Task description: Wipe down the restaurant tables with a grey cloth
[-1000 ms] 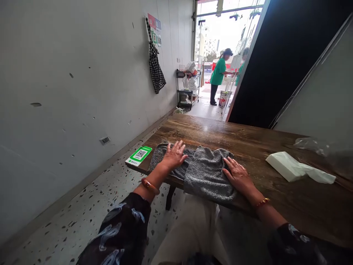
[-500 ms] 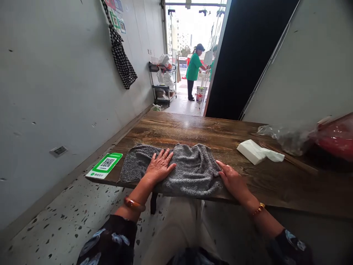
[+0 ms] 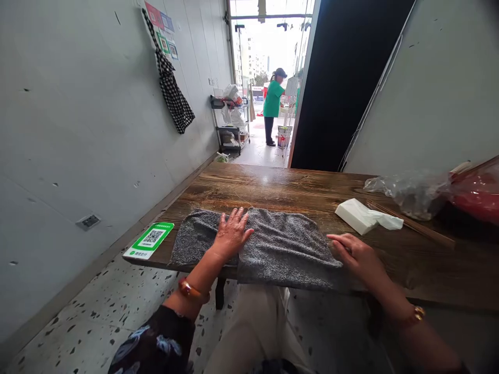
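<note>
A grey terry towel [image 3: 280, 249] lies spread along the near edge of the wooden table [image 3: 253, 189], its right part wrinkled and overlapping the left part at the middle. My left hand [image 3: 232, 234] rests flat on it, fingers stretched out and thumb apart. At the towel's right edge is my right hand [image 3: 356, 254], with fingers curled and the thumb against the index finger. Its fingertips meet the cloth's edge in a pinch, partly hidden by the hand. Left of the towel lies a green-and-white QR code card [image 3: 150, 240].
To the right are a white tissue pack [image 3: 356, 215], wooden chopsticks [image 3: 424, 228] and a clear plastic bag [image 3: 413, 192] beside a red bag [image 3: 475, 200]. A cart [image 3: 230, 127] and a person in green [image 3: 273, 101] are near the doorway. A checked cloth [image 3: 173, 93] hangs on the left wall.
My right hand has moved right, and the towel's right part is drawn out wider and flatter. My left hand stays flat on the cloth. The view has tilted slightly up.
</note>
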`<state>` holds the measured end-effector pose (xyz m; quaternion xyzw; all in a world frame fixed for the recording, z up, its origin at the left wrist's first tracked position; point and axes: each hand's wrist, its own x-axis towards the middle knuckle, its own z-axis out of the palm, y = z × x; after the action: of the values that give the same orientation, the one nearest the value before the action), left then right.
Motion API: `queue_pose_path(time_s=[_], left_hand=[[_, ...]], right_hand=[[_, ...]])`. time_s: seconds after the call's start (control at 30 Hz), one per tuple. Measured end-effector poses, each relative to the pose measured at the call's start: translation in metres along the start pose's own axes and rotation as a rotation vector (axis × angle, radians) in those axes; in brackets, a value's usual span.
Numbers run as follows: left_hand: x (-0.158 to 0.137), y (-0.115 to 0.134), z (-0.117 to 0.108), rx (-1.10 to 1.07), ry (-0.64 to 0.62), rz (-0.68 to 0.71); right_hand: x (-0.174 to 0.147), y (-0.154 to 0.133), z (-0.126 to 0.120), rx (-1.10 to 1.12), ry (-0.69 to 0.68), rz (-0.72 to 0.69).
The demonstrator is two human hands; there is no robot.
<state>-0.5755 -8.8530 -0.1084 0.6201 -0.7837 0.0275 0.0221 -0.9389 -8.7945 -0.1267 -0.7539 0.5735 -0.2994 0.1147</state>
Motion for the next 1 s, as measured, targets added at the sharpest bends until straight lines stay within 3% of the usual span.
queue_pose_path(time_s=[0.1, 0.2, 0.3, 0.5, 0.7, 1.0], left_hand=[[0.016, 0.019, 0.002, -0.049, -0.048, 0.087], [0.030, 0.032, 0.013, -0.045, -0.113, 0.122], [0.044, 0.034, 0.024, -0.040, -0.128, 0.123], [0.103, 0.041, 0.027, -0.041, -0.124, 0.102], [0.188, 0.055, 0.036, -0.066, -0.122, 0.121], [0.315, 0.055, 0.056, -0.097, -0.085, 0.156]], right_hand=[[0.043, -0.016, 0.029, 0.080, 0.001, -0.093], [0.075, -0.027, 0.065, -0.046, -0.180, -0.142], [0.098, -0.022, 0.083, -0.224, -0.331, -0.183], [0.147, 0.021, 0.079, -0.334, -0.333, -0.104], [0.210, 0.066, 0.083, -0.372, -0.310, -0.018], [0.316, 0.122, 0.105, -0.429, -0.234, 0.175]])
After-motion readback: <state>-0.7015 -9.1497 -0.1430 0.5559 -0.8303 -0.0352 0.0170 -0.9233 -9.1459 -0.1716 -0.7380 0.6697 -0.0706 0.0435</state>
